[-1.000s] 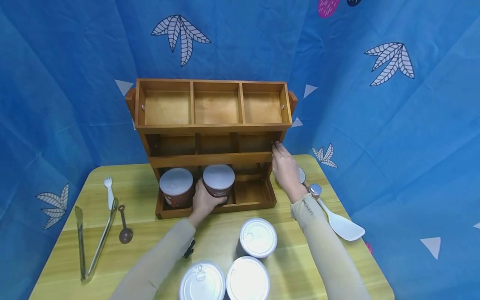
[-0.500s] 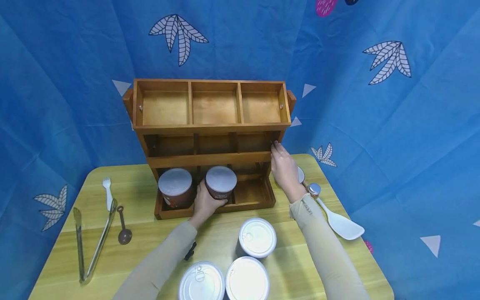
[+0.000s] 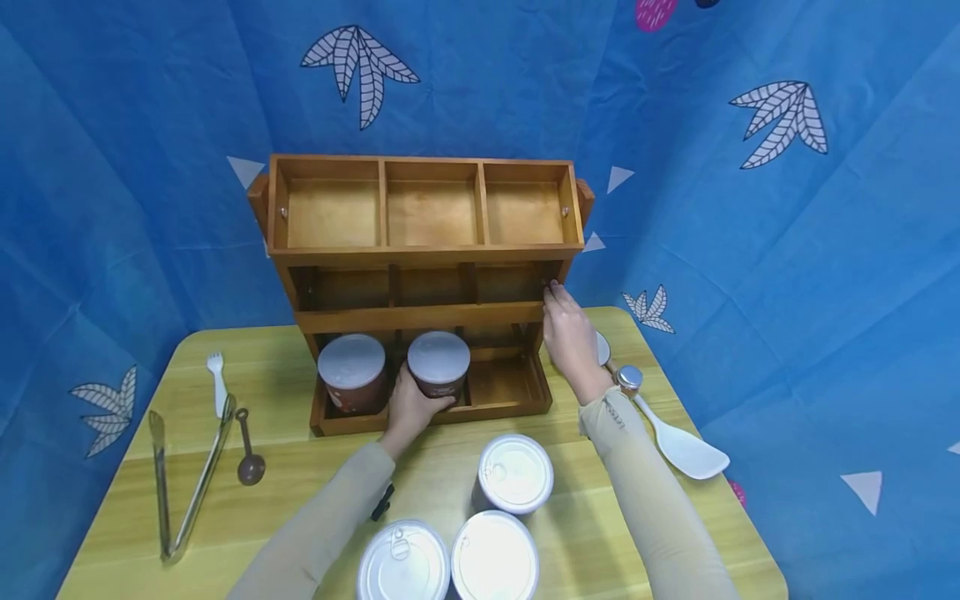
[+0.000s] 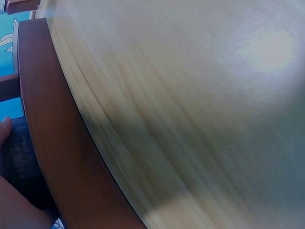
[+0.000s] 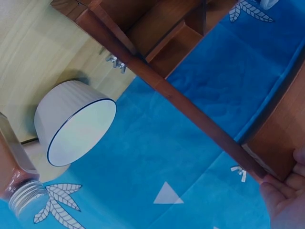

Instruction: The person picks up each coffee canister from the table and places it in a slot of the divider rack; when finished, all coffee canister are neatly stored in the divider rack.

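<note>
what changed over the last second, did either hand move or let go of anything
Almost nothing changed. The left hand still grips the brown cup in the middle bottom slot of the wooden rack, shifting it barely if at all. The right hand keeps touching the rack's right side. Nothing was let go.

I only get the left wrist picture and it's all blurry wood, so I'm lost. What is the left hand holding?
Observer: The left hand grips a brown tub with a white lid, at the bottom shelf of a rack.
Operator: Is anything next to it?
Observer: Yes, a second tub stands just to its left.
Operator: Where's the other hand?
Observer: The right hand touches the rack's right side.
</note>
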`<control>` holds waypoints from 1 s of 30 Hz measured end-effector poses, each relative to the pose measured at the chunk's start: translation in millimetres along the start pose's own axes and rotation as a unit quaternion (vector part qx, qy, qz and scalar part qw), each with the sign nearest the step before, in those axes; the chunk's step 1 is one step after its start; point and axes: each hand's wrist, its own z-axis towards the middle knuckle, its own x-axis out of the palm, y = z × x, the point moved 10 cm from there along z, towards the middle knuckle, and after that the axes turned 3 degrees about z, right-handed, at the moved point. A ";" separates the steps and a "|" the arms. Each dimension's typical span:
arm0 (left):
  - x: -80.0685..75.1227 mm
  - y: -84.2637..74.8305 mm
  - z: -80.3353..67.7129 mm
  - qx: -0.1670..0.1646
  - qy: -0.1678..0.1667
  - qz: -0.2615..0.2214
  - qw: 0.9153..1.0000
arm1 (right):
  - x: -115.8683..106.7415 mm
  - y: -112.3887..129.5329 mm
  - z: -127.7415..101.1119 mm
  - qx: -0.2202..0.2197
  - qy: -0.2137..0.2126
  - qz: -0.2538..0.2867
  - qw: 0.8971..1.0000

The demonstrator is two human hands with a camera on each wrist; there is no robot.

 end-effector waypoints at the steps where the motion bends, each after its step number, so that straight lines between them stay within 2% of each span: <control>1: -1.3 -0.4 -1.8 0.004 0.002 -0.001 1.000 | 0.1 0.1 -0.6 0.002 0.001 0.002 1.000; 5: -12.0 -3.9 -15.5 0.023 0.017 -0.001 1.000 | 1.3 0.0 -2.6 0.005 0.001 0.005 1.000; 11: -39.0 -4.2 -56.9 0.025 0.031 0.004 0.999 | 5.5 -0.7 -2.6 0.007 0.013 0.006 1.000; 14: -43.7 -5.7 -71.4 0.062 0.049 -0.017 0.997 | 5.2 -2.0 -0.5 0.010 0.015 0.007 1.000; 16: -37.6 -7.1 -76.8 0.095 0.088 -0.034 0.991 | 4.6 -2.0 1.0 0.009 0.013 0.006 1.000; 18: -21.5 -13.0 -80.8 0.132 0.156 -0.038 0.978 | 0.7 -3.1 2.1 0.008 0.008 0.003 1.000; 19: -11.2 -15.8 -83.7 0.146 0.198 -0.037 0.968 | -0.6 -3.1 2.6 0.006 0.007 0.002 1.000; 20: 0.1 -18.3 -87.1 0.157 0.244 -0.035 0.956 | -1.6 -2.9 3.0 0.005 0.007 0.001 1.000; 22: 22.3 -23.7 -96.1 0.177 0.329 -0.024 0.927 | -2.7 -2.0 3.3 0.004 0.007 -0.001 1.000; 24: 40.9 -29.9 -105.7 0.194 0.395 -0.010 0.898 | -3.0 -0.7 2.9 0.004 0.011 -0.002 1.000; 25: 48.7 -33.0 -110.1 0.199 0.422 -0.008 0.885 | -2.9 -0.5 2.4 0.005 0.013 -0.003 1.000; 27: 60.4 -41.4 -116.9 0.214 0.454 -0.012 0.865 | -2.9 0.3 1.0 0.008 0.015 -0.006 1.000; 30: 71.8 -55.9 -120.7 0.234 0.478 -0.034 0.846 | -3.0 -0.1 1.1 0.008 0.016 -0.009 1.000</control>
